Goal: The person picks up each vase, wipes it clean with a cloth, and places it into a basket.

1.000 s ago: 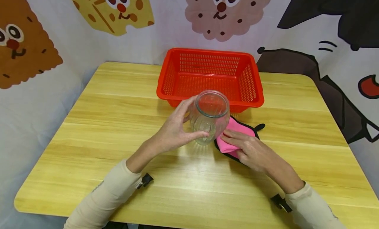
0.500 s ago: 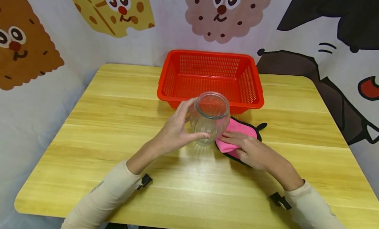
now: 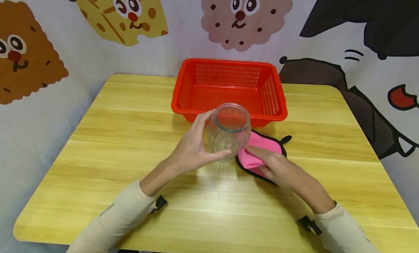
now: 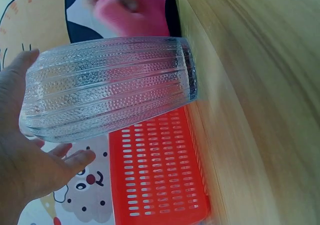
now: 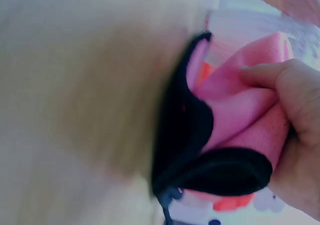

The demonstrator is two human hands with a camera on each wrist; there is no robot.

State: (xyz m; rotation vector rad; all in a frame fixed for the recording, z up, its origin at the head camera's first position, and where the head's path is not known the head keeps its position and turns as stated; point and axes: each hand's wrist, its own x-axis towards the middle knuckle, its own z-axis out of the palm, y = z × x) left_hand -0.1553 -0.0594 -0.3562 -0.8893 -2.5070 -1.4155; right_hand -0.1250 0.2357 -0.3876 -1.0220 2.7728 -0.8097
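Note:
A ribbed clear glass jar [image 3: 229, 138] is tilted slightly, its round mouth facing up in the head view. My left hand [image 3: 191, 151] holds it from the left, the thumb low across its near side and the other fingers behind. In the left wrist view the jar's dimpled wall [image 4: 110, 85] shows, with its base close to the tabletop. My right hand [image 3: 283, 167] pinches a folded pink cloth [image 3: 266, 145] with black edging and a small hanging loop, pressing it to the jar's lower right side. The right wrist view shows fingers and thumb [image 5: 280, 80] bunching the cloth.
A red slotted plastic basket [image 3: 226, 91] stands just behind the jar, with nothing seen inside. Both are on a light wooden table [image 3: 137, 136] with rounded corners. A white cloth backdrop [image 3: 183, 24] with cartoon faces closes off the back and sides.
The head view has shifted slightly, so the scene sits a little lower and to the left. Both hands keep their hold; the right fingers have moved slightly on the cloth.

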